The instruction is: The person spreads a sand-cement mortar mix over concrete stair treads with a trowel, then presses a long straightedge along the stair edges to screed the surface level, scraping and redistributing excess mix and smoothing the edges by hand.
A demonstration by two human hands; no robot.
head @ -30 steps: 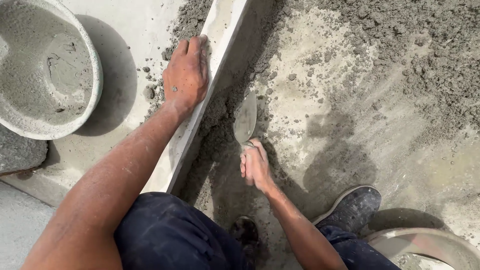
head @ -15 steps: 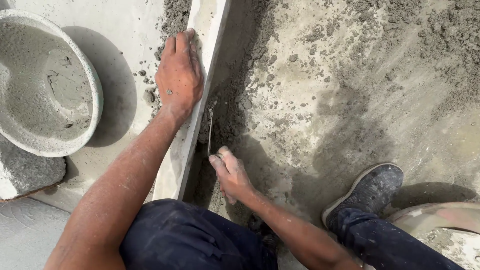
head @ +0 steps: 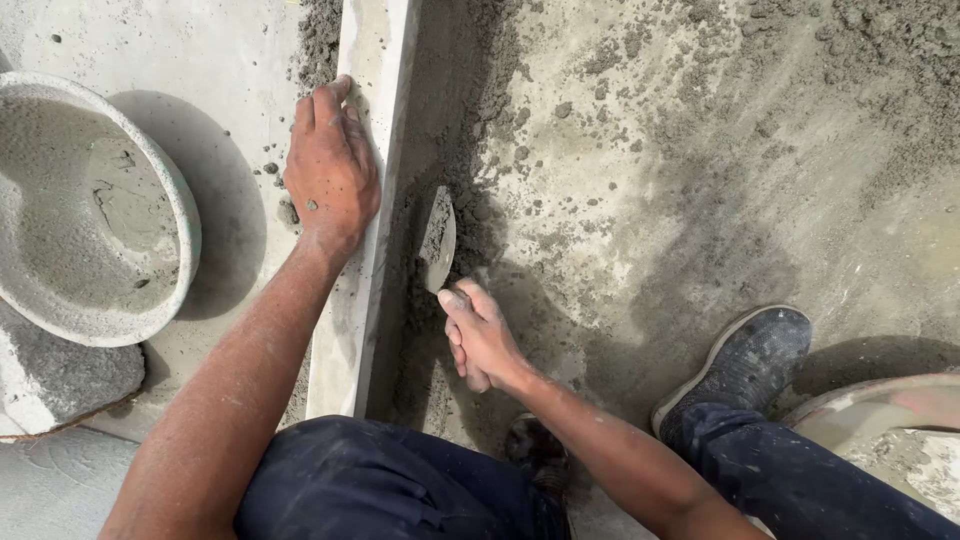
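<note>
Sandy mortar bed [head: 700, 200] fills the ground beside a long straightedge [head: 372, 150]. Left hand [head: 332, 175] lies flat, fingers released, pinning it. Right hand [head: 480, 335] clenches a trowel [head: 438, 240] against its edge; a slipped rail could spoil the line.

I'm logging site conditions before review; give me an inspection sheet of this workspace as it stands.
Surface: ground covered with loose damp mortar and crumbs, smoother slab at left.
Job's things: trowel, blade tilted in the mortar beside the long pale straightedge.
Clutter: round pan of wet mix at left; grey block below it; rim of a second pan at lower right.
Hands: left hand lies flat on the straightedge; right hand grips the trowel handle.
Cables: nothing seen.
Surroundings: the person's dark shoe and dark trousers; strong sun, hard shadows.
</note>
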